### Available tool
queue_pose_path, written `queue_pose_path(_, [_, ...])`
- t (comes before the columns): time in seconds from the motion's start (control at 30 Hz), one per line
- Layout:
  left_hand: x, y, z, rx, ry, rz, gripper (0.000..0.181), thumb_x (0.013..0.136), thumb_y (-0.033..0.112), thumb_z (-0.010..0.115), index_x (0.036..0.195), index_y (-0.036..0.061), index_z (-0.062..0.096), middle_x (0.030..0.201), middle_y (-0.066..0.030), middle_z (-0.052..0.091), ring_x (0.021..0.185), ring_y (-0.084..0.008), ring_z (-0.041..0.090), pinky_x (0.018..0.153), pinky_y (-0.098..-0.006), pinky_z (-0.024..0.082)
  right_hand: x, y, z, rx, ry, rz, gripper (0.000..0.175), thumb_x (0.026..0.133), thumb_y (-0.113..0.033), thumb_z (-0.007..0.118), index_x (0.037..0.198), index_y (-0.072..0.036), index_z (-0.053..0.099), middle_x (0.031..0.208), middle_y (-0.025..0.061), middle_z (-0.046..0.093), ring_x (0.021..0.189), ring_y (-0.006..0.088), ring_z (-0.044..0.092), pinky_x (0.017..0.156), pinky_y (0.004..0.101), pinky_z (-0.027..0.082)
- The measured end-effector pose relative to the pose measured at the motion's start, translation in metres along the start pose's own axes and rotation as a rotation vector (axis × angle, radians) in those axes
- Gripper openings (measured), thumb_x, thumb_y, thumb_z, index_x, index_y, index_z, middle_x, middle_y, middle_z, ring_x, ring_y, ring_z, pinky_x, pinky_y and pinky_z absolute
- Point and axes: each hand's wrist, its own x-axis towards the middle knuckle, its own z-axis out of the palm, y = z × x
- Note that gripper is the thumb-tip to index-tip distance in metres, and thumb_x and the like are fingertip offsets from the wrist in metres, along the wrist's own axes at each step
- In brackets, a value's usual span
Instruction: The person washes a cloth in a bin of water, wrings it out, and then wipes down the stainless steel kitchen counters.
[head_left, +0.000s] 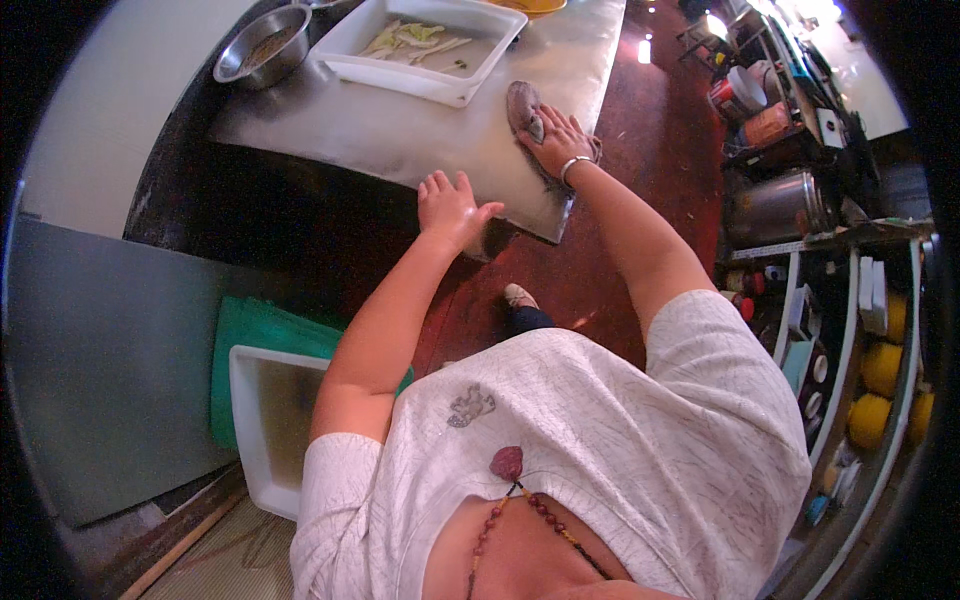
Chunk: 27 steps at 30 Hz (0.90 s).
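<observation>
My right hand (559, 141) presses on a grey-brown cloth (523, 101) that lies on the stainless steel table (405, 146) near its right edge. Part of the cloth is hidden under the palm and fingers. At the table's near edge is my left hand (452, 208), its fingers spread and nothing held in it. Beyond both hands stands a white plastic tub (469, 91) with pale leafy vegetable pieces (412, 43) inside.
A steel bowl (262, 56) stands at the table's far left, and an orange-yellow basin (532, 6) at the top. Low on the left, another white tub (262, 491) is beside a green container (255, 319). Loaded shelves (855, 337) line the right side.
</observation>
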Motion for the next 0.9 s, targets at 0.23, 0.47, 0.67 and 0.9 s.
queue_pose_path(0.23, [0.018, -0.013, 0.125, -0.116, 0.146, -0.034, 0.097, 0.073, 0.064, 0.042, 0.132, -0.0046, 0.008, 0.139, -0.0232, 0.002, 0.130, -0.0335, 0.000, 0.104, -0.0443, 0.000, 0.060, 0.038, 0.075, -0.094, -0.008, 0.053, 0.072, 0.080, -0.060, 0.031, 0.132, -0.011, 0.026, 0.139, 0.0052, 0.021, 0.129, 0.0178, 0.017, 0.106, 0.0384, 0.011])
queue_pose_path(0.47, [0.085, -0.026, 0.239, -0.064, 0.249, -0.056, 0.102, 0.069, 0.070, 0.041, 0.135, 0.0030, 0.002, 0.140, -0.0217, -0.004, 0.130, -0.0349, -0.001, 0.103, -0.0477, 0.001, 0.207, 0.164, 0.162, -0.238, 0.269, 0.195, 0.079, 0.077, -0.062, 0.035, 0.132, -0.007, 0.023, 0.139, 0.0074, 0.020, 0.129, 0.0208, 0.017, 0.105, 0.0415, 0.012])
queue_pose_path(0.67, [0.107, -0.017, 0.252, -0.072, 0.250, -0.078, 0.104, 0.065, 0.073, 0.041, 0.136, 0.0067, 0.002, 0.140, -0.0204, -0.001, 0.130, -0.0352, 0.000, 0.102, -0.0490, 0.001, 0.226, 0.189, 0.163, -0.252, 0.227, 0.067, 0.081, 0.076, -0.067, 0.029, 0.131, -0.006, 0.027, 0.138, 0.0081, 0.024, 0.129, 0.0200, 0.018, 0.105, 0.0336, 0.013])
queue_pose_path(0.9, [0.101, -0.009, 0.222, -0.056, 0.181, -0.126, 0.104, 0.065, 0.074, 0.041, 0.136, 0.0068, 0.003, 0.140, -0.0190, 0.000, 0.130, -0.0334, -0.001, 0.103, -0.0472, 0.001, 0.117, 0.129, 0.133, -0.128, 0.057, -0.375, 0.079, 0.074, -0.063, 0.039, 0.120, 0.001, 0.041, 0.126, 0.0137, 0.040, 0.115, 0.0279, 0.039, 0.096, 0.0326, 0.031])
